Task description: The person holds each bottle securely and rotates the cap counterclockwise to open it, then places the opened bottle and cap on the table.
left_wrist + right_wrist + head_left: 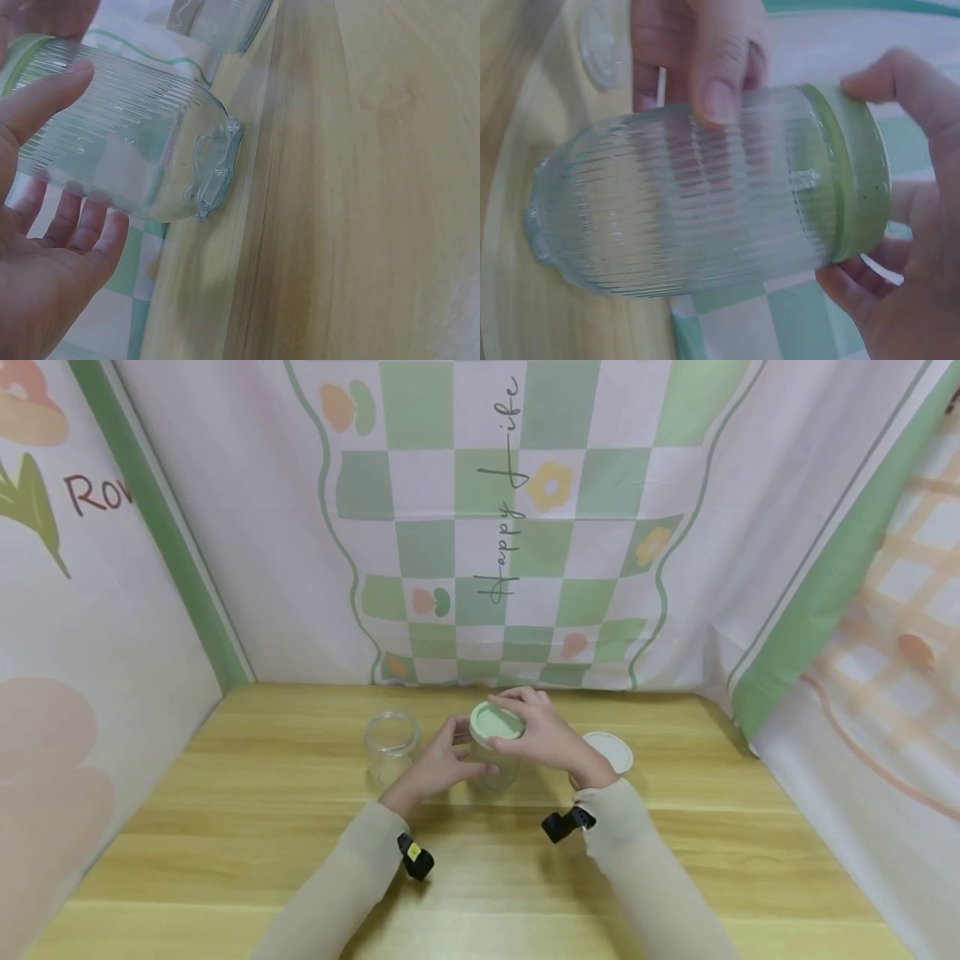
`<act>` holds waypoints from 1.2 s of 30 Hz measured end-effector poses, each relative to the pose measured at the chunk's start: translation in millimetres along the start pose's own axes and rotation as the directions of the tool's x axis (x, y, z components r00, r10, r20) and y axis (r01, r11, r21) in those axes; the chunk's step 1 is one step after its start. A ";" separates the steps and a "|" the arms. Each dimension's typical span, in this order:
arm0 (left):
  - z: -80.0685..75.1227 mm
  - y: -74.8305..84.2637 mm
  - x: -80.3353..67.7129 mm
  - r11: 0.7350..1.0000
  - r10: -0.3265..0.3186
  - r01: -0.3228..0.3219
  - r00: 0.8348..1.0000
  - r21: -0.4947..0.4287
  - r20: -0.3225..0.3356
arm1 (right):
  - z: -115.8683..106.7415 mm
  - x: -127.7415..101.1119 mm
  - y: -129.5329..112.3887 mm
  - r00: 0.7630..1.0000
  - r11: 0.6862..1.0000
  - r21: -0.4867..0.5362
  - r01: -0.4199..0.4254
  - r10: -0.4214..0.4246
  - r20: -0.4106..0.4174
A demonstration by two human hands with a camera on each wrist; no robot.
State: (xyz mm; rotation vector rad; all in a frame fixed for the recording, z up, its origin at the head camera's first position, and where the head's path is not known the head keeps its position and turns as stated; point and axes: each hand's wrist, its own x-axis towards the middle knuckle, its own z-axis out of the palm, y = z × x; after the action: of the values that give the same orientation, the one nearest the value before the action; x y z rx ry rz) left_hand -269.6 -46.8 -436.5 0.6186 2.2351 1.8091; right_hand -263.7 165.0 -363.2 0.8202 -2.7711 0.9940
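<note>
A ribbed clear glass jar [495,774] stands upright between the two hands near the back of the table, capped by a pale green lid [497,720]. My left hand [437,766] holds the jar's side, thumb across the near face and fingers round the far side, as the left wrist view of the jar [127,142] shows. From above, my right hand [551,735] grips the rim of the green lid [864,172] between thumb and fingers. The lid sits on the jar's mouth.
Left of the hands stands an open clear glass jar [392,747]. A jar with a white lid [609,750] is on the right, partly hidden by the right wrist. Patterned cloth [495,527] hangs behind the wooden table [495,893].
</note>
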 end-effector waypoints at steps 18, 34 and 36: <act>-0.6 3.0 -1.3 0.999 -0.008 0.008 1.000 0.041 0.006 | -12.5 4.3 17.0 0.982 0.984 0.173 0.047 -0.077 0.170; 0.6 2.3 -1.1 1.000 -0.002 0.002 1.000 0.026 -0.011 | -4.0 -4.8 1.9 1.000 0.996 0.089 -0.003 0.002 0.008; 0.2 2.6 -1.2 0.999 -0.006 0.007 1.000 0.032 -0.012 | -1.4 -5.1 -1.7 1.000 0.999 0.046 -0.001 0.002 -0.023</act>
State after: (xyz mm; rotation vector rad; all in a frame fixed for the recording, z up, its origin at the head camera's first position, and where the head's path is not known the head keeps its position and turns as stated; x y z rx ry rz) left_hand -267.9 -46.7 -434.1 0.6073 2.2752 1.7819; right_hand -258.5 167.1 -362.4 0.8077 -2.7391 1.0644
